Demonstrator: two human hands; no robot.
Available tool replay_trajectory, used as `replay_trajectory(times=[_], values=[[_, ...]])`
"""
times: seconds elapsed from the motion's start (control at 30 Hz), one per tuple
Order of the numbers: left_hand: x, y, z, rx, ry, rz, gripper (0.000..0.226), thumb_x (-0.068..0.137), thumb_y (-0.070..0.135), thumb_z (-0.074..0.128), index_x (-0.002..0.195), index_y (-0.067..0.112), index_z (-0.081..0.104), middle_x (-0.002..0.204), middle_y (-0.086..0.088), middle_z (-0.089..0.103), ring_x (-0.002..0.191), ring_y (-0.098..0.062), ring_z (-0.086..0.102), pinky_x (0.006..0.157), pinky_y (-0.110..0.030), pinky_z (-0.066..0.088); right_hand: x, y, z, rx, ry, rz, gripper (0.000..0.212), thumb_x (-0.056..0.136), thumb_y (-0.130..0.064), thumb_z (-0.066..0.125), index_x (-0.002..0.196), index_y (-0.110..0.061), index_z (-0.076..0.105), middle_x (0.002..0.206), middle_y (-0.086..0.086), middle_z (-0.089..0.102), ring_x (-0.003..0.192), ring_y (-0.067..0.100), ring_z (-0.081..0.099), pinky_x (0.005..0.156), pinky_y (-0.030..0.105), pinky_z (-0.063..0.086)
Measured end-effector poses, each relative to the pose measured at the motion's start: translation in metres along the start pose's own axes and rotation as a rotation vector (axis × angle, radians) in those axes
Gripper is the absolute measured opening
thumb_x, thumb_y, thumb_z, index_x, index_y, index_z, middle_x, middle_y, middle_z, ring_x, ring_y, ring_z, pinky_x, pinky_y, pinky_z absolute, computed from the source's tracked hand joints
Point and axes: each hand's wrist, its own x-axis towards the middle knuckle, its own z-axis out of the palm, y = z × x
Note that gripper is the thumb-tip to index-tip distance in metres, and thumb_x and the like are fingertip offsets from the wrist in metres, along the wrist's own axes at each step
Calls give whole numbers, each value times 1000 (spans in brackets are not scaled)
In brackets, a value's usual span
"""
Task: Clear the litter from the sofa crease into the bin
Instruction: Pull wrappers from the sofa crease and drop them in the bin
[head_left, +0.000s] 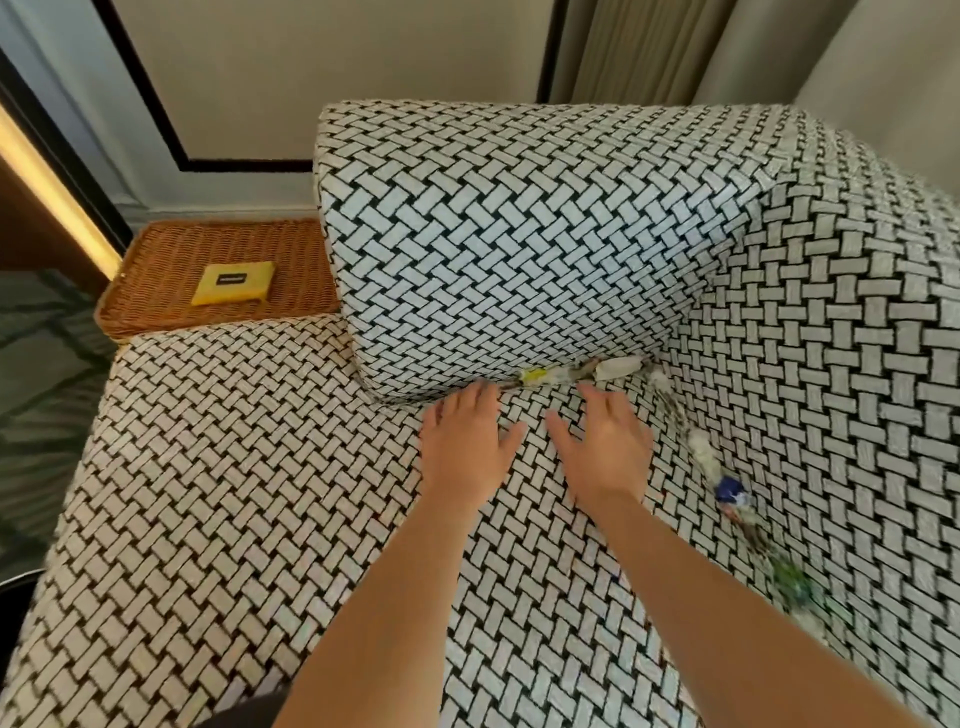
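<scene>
Back-crease litter: a crumpled yellow-and-white wrapper (535, 375) and a scrunched white paper scrap (616, 365) sit wedged where the block-shaped sofa cushion (498, 234) meets the seat. Together they form a strip running left to right.
Side-crease litter: from the corner, a second line runs toward the camera along the right-hand fold. It is made up of white crumbs (701, 453), a blue foil wrapper (730, 488) and blurred green scraps (790, 584).
Direction from the fingers: the back strip lies straight ahead, just beyond both sets of fingertips. I cannot tell whether any finger touches it.
Right hand (605, 452): it is palm down with the fingers loosely spread, holding nothing. Its tips stop just short of the gap between wrapper and paper scrap, and it is the nearer hand to both and to the side line.
Left hand (465, 447): it is palm down with the fingers loosely spread and empty. Its tips are at the cushion's lower edge, just left of the yellow-and-white wrapper.
Likely next move: a pinch forward into the fold, probably by the right hand. The pieces look tucked in and may need hooking out.
Surface: the black-and-white basket-weave sofa cover (234, 493) looks soft and likely to give under pressure.
Room: a brown wicker tray (156, 291) holding a flat yellow packet (232, 283) stands left of the cushion. A beige wall and curtains are behind. No bin is in view.
</scene>
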Motion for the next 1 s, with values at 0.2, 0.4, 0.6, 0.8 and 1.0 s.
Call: replay_trajectory(times=[0.2, 0.4, 0.6, 0.8, 1.0], values=[[25, 16, 5, 36, 36, -205, 58, 90, 57, 36, 127, 13, 48, 130, -5, 54, 126, -25, 41, 104, -44, 27, 30, -14, 8, -28, -21, 169, 61, 84, -59, 45, 127, -16, 50, 118, 5, 56, 97, 23, 59, 83, 35, 36], [42, 29, 6, -20, -25, -375, 53, 90, 56, 37, 108, 11, 59, 123, -8, 60, 126, -30, 38, 104, -46, 22, 45, -24, 11, -89, -89, 268, 62, 80, -66, 44, 111, -14, 57, 105, 7, 59, 93, 24, 58, 75, 35, 28], [52, 23, 6, -71, -73, -422, 53, 90, 56, 39, 107, 12, 63, 125, -9, 58, 127, -29, 38, 103, -43, 22, 57, -28, 14, -59, -128, 248, 55, 78, -63, 51, 98, -13, 61, 98, 7, 62, 92, 24, 57, 78, 35, 29], [51, 23, 11, -195, 102, -455, 36, 90, 50, 45, 99, 24, 68, 108, -5, 67, 115, -26, 49, 102, -40, 23, 62, -26, 17, -5, -116, 240, 46, 78, -56, 52, 95, -15, 63, 93, 5, 65, 87, 23, 57, 75, 34, 25], [50, 23, 13, -282, 216, -453, 24, 91, 41, 49, 97, 30, 70, 87, 3, 71, 92, -18, 59, 99, -38, 24, 61, -24, 17, 60, -97, 217, 23, 87, -39, 52, 99, -24, 65, 88, 4, 68, 85, 22, 58, 77, 33, 27]])
